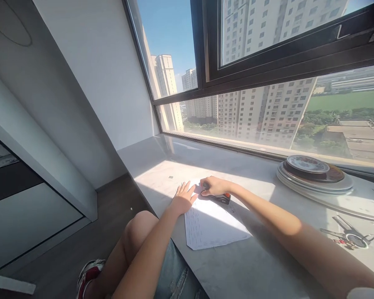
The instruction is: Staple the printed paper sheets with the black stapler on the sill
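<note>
Far left of the paper (210, 222) — cabinet (40, 220): pale with a dark band, standing on the dark floor (112, 201).
Shoe (89, 274): red and white, low down, left of the paper and well apart from it.
Bare knee (137, 226): bent, left of the paper, beside the edge of the pale counter (237, 270).
Small dark piece (171, 177): lying on the counter, just beyond the paper's far left corner.
Left hand (183, 198): palm down on the paper's left side, fingers spread apart.
Paper: white, finely marked, flat on the counter — partly sunlit, partly shaded.
Right hand (214, 185): clamped on a black tool (222, 198), over the paper's far right part.
Black tool: stapler-like, with an orange-red patch, mostly covered by fingers.
Window frame (252, 79): dark, beyond the paper, towers behind.
Plates (314, 176): stacked, right of the paper, near the window.
Metal object (357, 238): ringed, right of the paper, below the plates.
</note>
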Available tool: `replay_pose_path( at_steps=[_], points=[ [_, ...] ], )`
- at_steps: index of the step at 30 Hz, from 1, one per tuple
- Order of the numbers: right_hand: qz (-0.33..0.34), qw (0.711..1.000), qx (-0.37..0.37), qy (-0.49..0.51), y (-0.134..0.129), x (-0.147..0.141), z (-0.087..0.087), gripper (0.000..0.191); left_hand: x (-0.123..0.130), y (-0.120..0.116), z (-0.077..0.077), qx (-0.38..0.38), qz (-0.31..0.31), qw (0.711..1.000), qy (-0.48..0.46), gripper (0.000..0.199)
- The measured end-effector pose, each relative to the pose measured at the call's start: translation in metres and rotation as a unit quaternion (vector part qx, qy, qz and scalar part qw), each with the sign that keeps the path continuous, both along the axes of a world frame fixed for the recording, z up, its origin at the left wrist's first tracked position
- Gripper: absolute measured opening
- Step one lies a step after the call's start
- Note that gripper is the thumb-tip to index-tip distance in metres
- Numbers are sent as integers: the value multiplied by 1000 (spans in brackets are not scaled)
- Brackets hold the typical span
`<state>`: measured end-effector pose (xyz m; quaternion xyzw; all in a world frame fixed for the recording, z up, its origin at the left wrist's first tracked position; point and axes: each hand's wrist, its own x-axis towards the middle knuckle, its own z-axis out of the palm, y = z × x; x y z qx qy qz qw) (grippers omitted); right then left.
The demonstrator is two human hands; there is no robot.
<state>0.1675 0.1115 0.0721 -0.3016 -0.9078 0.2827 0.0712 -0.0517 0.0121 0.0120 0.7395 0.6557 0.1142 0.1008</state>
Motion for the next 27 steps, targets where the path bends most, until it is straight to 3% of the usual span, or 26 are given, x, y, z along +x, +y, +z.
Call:
replay_pose_path(
  at_steps=[2,9,14,20,22,27],
  points=[
    [-5,1000,-16,17,5,2,-2,19,1,1,-2,-2,12,1000,-6,61],
    [-122,992,-42,-10,35,30,2,13,0,2,2,5,43,999,14,64],
    [-140,988,-53,-38,46,43,5,15,10,0,0,54,-11,998,-19,62],
    [-171,981,-26,-85,49,43,8,21,21,-3,4,3,-20,999,-39,61],
    [-159,981,-12,-113,49,47,13,23,21,-4,8,-7,-10,999,-35,60],
    [-21,987,2,-159,48,62,26,21,23,-8,16,-7,11,1000,-19,59]
  ],
)
